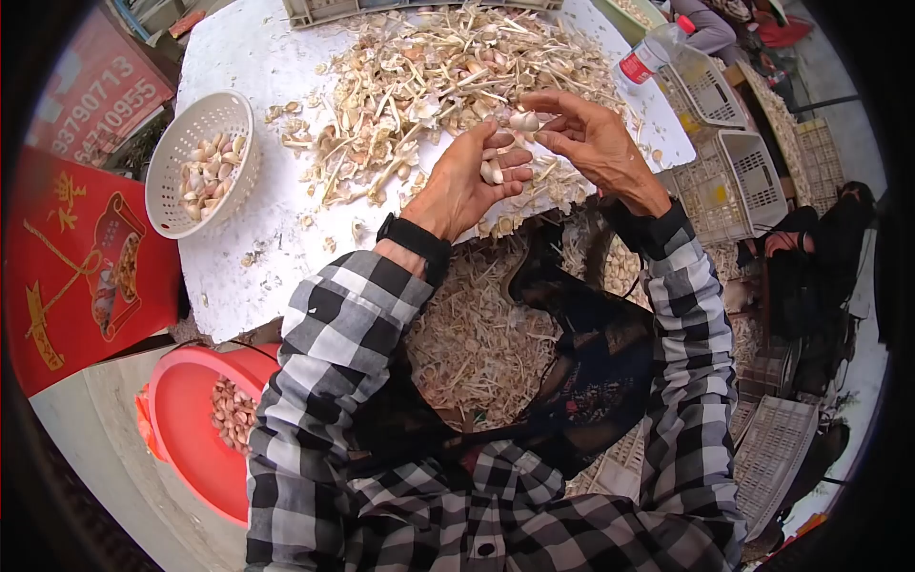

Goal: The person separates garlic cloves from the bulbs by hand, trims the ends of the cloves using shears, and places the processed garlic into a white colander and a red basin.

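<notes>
Garlic cloves point(491, 173) lie in my left hand point(465, 181), which is half curled with its palm turned up. My right hand point(596, 148) pinches a pale garlic piece point(523, 121) between thumb and fingers, just right of my left fingertips. Both hands are over the front part of a big heap of garlic stalks, skins and cloves point(410, 86) on the white table point(276, 257). To the left, a white perforated bowl point(246, 172) holds loose cloves point(208, 176).
A red basin point(191, 429) with reddish cloves stands at lower left, near a red bag point(86, 276). A red-capped bottle point(653, 52) is at the table's right edge. Plastic crates point(739, 181) stand at right. Garlic debris point(486, 343) lies below the table edge.
</notes>
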Demonstrator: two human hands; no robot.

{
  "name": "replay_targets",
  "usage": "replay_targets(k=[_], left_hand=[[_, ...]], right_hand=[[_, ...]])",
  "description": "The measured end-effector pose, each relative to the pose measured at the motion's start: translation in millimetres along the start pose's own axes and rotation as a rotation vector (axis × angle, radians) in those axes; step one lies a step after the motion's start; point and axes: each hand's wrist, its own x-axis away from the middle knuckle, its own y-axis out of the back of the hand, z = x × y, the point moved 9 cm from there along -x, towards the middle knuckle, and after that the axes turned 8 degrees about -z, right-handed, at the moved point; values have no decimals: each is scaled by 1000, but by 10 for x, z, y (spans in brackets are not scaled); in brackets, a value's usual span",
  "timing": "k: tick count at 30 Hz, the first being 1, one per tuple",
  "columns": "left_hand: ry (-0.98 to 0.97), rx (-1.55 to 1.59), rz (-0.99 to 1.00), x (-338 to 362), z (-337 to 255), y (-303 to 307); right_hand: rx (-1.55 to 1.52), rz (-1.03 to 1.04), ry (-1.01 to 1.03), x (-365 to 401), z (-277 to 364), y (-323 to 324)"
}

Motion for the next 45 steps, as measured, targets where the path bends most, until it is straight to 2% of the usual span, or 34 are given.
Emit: replay_targets(k=[1,2,3,5,7,9,12,15,17,19,21,23,25,27,29,31,34,39,41,42,44,45], left_hand=[[-1,1,0,-9,-7,8],[-51,10,0,-22,-49,11],[-101,19,2,-37,-81,9],[-82,7,1,-93,-52,32],[-66,-4,-10,-100,-57,53],[-85,-97,-8,-88,-62,45],[-86,-81,-50,-100,-60,74],[-73,-57,-85,-106,-45,121],[-85,-50,-95,-102,-42,140],[-48,-35,-98,-131,-3,150],[-25,-6,-116,-69,28,116],[-7,21,-133,-50,44,119],[13,80,-71,-111,56,117],[15,116,-57,-113,11,107],[15,123,-11,-107,-22,83],[13,131,-55,-81,-48,88],[-36,93,-50,-62,-104,76],[-51,43,-37,-89,-90,90],[-63,22,-58,-117,-92,135],[-65,22,-60,-84,-105,115],[-107,-84,-163,-28,-125,150],[-106,-83,-168,-51,-107,152]], right_hand=[[-178,62,-5,3,43,-61],[-28,22,-109,-6,-143,28],[-26,21,-110,-4,-232,49],[383,115,-120,40,-563,-31],[339,93,-39,84,-724,-119],[457,118,41,115,-721,-189],[464,107,17,149,-780,-153],[435,95,32,147,-790,-134],[215,-31,-149,148,-668,25],[127,-31,-164,66,-378,69],[-152,80,-245,-13,-207,-21],[-82,68,-257,-115,-466,-83],[375,17,37,-219,-595,-167],[335,5,43,-209,-761,-295],[409,-14,202,-143,-716,-353],[432,19,162,-100,-717,-328],[269,49,-48,-7,-811,-230],[309,33,-83,129,-858,-122],[172,-98,-155,140,-909,-12],[170,-97,-154,121,-851,5],[17,-129,-345,112,-901,113],[14,-125,-347,80,-807,125]])
